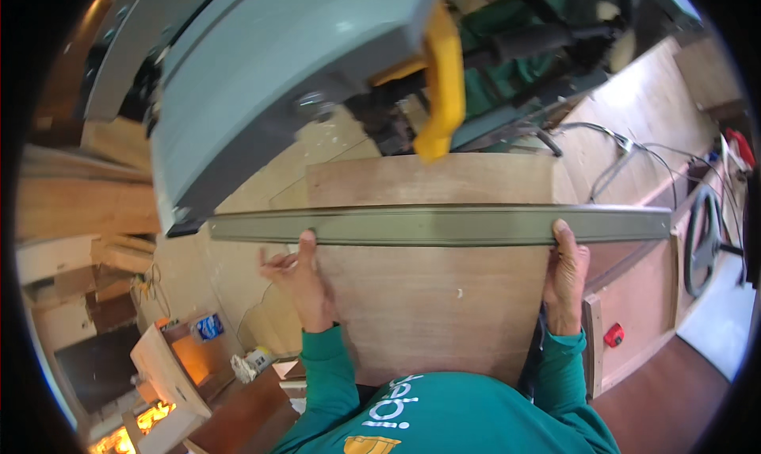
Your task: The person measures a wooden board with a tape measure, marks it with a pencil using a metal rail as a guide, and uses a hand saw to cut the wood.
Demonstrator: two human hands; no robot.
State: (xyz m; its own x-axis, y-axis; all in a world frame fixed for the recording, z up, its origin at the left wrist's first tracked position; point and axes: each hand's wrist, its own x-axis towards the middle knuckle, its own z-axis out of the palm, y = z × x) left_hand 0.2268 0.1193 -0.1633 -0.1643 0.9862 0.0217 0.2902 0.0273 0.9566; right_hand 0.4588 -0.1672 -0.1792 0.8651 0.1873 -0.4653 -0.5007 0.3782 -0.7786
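A long olive-grey strip (pixel 436 224) stretches sideways across a wide plywood board (pixel 428 311) in front of me. My left hand (pixel 305 283) has its thumb on the strip near its left part, with some fingers loosely spread below the edge. My right hand (pixel 567 275) grips the strip toward its right end, thumb on its face and other fingers partly hidden. Just above the strip's left end is the corner of a large grey-blue machine body (pixel 277 57), with a yellow bracket (pixel 440 81) over the board.
Cables (pixel 618 137) lie at the upper right. A dark handwheel (pixel 697 240) and a wooden panel with a small red object (pixel 614 335) are at the right. Wooden planks (pixel 87 204) and an open plywood box (pixel 166 367) are at the left.
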